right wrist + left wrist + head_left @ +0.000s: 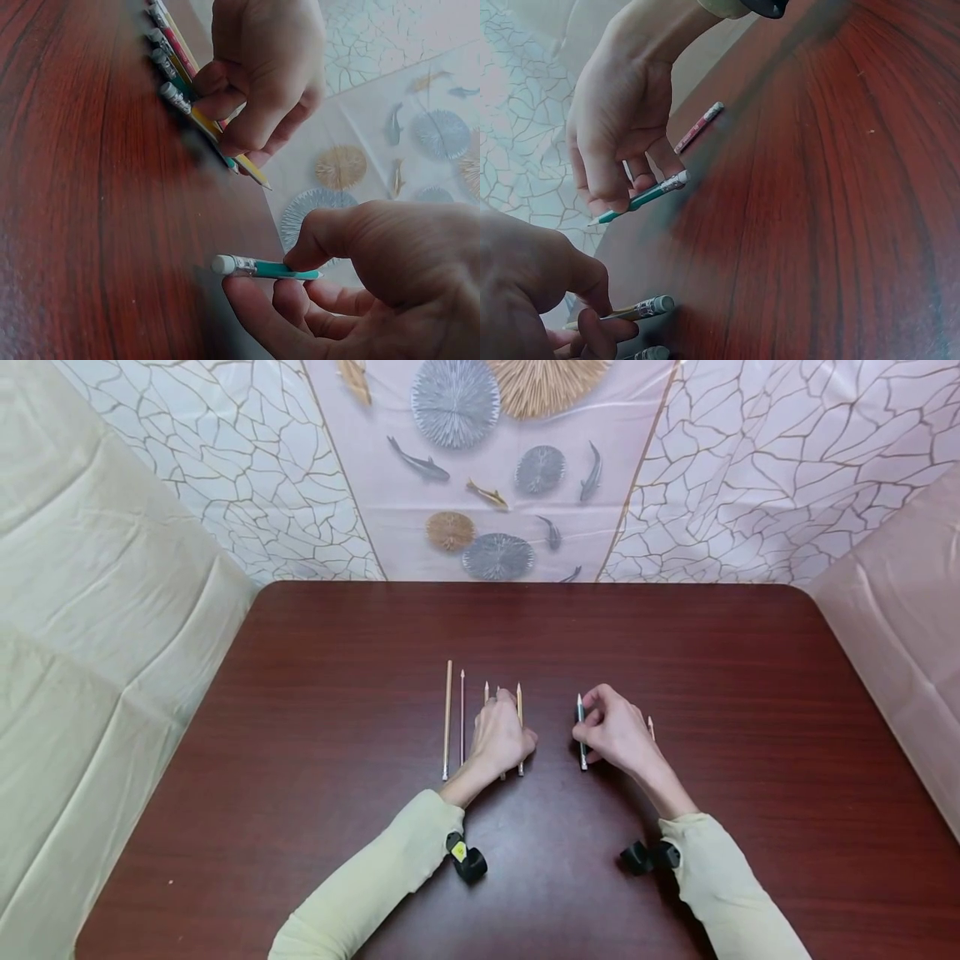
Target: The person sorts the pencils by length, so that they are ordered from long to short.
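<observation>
In the head view my left hand [501, 735] is over a row of pencils near the middle of the table. Its thumb and fingers pinch the rightmost one, a yellow pencil [201, 120] with a white eraser. To the right, my right hand [618, 731] holds a green pencil [581, 739] between thumb and fingers, tip pointing away, eraser end toward me. The right wrist view shows the green pencil's white eraser and silver band. Another green pencil [174, 73] lies beside the yellow one, partly covered by my left hand.
At the row's left lie a long plain wood-coloured pencil [447, 718] and a thin dark red pencil [462, 718]. A red patterned pencil [699, 127] is beyond my right hand, mostly hidden from the head. The dark reddish-brown table [337, 635] meets patterned cloth at its far edge.
</observation>
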The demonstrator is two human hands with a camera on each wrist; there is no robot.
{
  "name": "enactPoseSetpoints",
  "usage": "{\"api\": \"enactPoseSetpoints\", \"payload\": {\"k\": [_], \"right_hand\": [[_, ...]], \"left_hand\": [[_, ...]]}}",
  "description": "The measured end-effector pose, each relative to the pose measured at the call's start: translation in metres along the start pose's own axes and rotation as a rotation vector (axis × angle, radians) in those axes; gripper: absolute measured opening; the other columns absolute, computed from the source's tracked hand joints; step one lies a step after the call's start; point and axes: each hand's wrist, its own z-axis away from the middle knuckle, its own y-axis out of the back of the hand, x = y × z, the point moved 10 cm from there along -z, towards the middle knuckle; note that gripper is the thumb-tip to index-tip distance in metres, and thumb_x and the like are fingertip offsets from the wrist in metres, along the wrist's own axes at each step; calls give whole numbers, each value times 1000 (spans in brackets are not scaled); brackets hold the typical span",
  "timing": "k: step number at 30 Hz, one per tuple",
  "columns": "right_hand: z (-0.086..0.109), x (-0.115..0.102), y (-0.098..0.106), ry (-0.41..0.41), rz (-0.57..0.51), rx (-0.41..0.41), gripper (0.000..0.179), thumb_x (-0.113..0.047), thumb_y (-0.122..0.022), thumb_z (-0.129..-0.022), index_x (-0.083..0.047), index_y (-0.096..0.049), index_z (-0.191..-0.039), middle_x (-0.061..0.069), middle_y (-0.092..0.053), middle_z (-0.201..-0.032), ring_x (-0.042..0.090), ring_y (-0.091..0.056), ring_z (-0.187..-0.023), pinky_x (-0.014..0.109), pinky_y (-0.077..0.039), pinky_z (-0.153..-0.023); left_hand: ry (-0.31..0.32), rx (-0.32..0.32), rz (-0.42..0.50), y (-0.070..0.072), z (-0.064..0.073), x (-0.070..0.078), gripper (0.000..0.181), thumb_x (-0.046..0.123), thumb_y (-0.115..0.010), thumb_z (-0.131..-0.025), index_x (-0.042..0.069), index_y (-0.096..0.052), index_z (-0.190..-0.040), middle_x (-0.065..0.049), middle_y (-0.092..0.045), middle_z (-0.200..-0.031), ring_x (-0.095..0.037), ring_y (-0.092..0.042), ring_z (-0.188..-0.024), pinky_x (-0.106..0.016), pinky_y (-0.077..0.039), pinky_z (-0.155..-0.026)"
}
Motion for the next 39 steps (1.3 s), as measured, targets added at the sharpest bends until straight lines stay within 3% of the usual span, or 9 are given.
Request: {"api": "enactPoseSetpoints", "payload": {"k": [23,39], "right_hand": [[1,-5,-3,41,3,8,31,1,-61,-74,-1,-52,-104,6,-64,-71,23,-66,-48,35,-54,-49],[-1,-2,-16,2,-102,-49,30,5,-61,-74,2,-51,-103,9,-64,-72,24,-65,-48,37,-55,-47]], "left_hand": [[11,-54,-70,-5,-1,0,42,8,-76,-71,-5,-55,-105,-16,-59,-91,-40,-65,-86,-45,-54,-76],[-26,-77,-96,-7,0,4,39,6,-75,-72,-6,-56,-103,-16,-58,-89,-39,-64,-85,-46,-54,-75]]}}
